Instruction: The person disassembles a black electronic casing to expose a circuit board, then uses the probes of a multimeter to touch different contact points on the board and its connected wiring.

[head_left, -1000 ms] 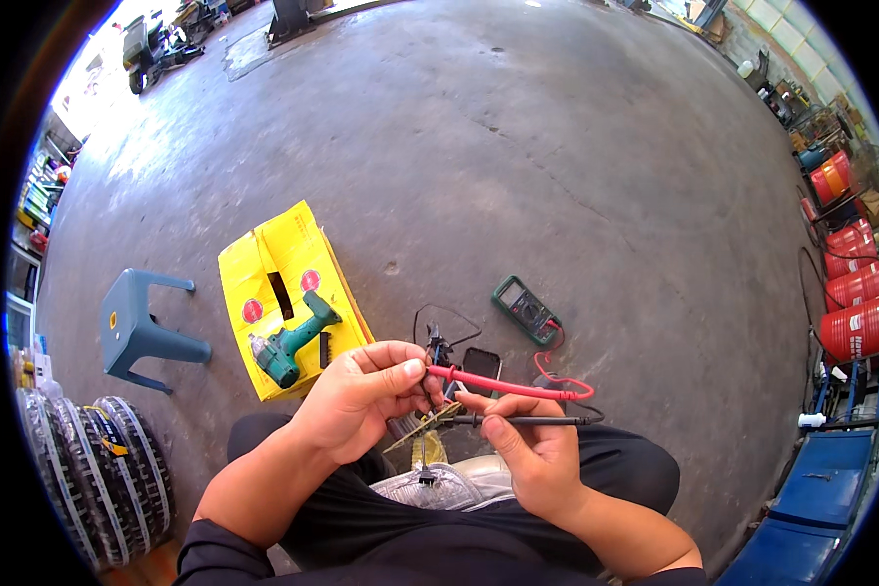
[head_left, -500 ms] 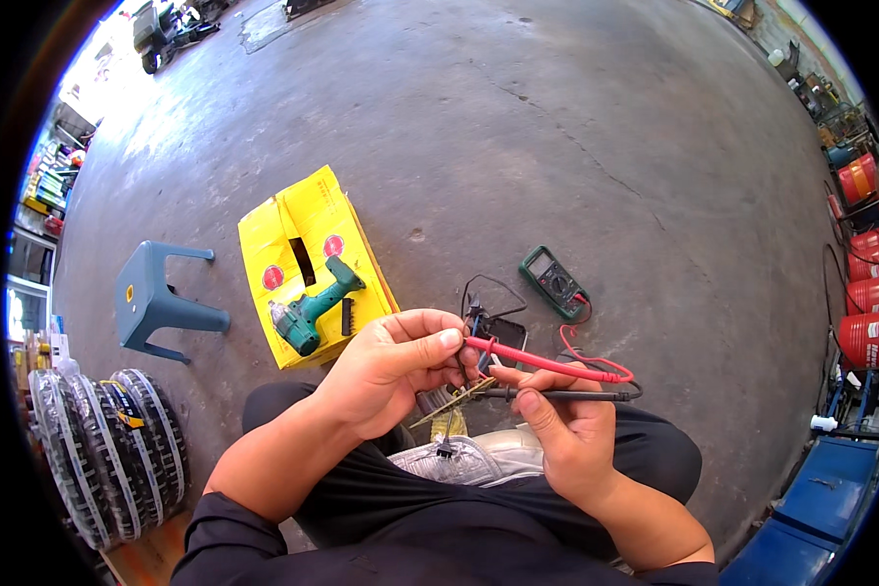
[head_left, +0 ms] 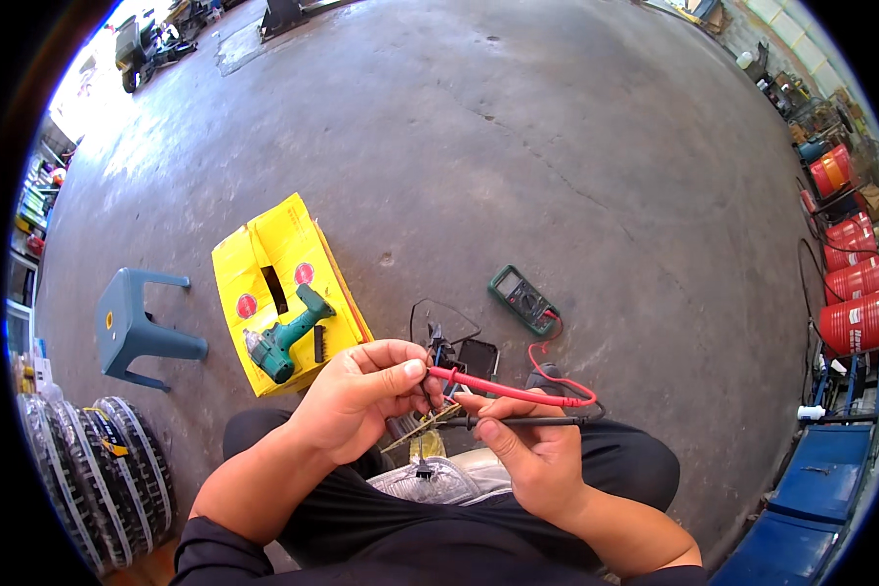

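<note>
My left hand [head_left: 366, 398] pinches the front end of a red multimeter probe [head_left: 510, 389] between thumb and fingers; a thin black wire shows by the fingertips. My right hand [head_left: 535, 457] grips a black probe [head_left: 559, 421], which points left toward a thin circuit board [head_left: 412, 431] between the hands, above my lap. Whether either metal tip touches the board is hidden by my fingers. The probe leads run back toward a green multimeter [head_left: 524, 300] on the floor. Beyond my hands lie an open black casing [head_left: 479, 358] and dark wires.
A yellow box [head_left: 239, 256] stands front left, with a green cordless driver [head_left: 288, 337] and a small black part [head_left: 319, 342] on top. Farther left are a blue stool [head_left: 132, 322] and wrapped tires [head_left: 98, 479]. Red drums [head_left: 855, 322] and blue cabinets [head_left: 820, 469] line the right.
The whole view has shifted, so the box, stool, multimeter and hands appear farther left. Both hands keep the same hold on their probes, with little visible motion relative to the board.
</note>
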A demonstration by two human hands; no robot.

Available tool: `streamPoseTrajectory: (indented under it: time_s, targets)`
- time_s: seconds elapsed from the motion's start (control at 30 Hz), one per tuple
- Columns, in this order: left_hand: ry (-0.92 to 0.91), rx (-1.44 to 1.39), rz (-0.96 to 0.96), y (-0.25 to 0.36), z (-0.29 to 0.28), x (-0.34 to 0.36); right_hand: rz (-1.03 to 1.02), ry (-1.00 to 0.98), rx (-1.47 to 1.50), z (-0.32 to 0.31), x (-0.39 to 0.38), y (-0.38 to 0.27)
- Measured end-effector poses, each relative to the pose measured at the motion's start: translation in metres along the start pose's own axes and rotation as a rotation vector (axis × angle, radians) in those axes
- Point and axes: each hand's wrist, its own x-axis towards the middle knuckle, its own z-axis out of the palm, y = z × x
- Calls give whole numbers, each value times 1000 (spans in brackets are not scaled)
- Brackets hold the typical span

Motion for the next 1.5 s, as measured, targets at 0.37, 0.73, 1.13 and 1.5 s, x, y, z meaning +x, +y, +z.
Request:
streamPoseTrajectory:
  time_s: [0.37, 0.73, 1.13, 1.5]
  targets:
    - [-4, -21, -15, 0, -1, 0, -31, -15, -25, -1, 1, 0]
    - [-3, -16, -17, 1, 0, -1, -45, -8, -34, 0, 1, 1]
    - [-18, -18, -7, -1, -1, -1, -24, 7, -40, 0, -1, 1]
    - [-29, -11, -3, -1, -3, 0, -33, -2, -13, 0, 0, 3]
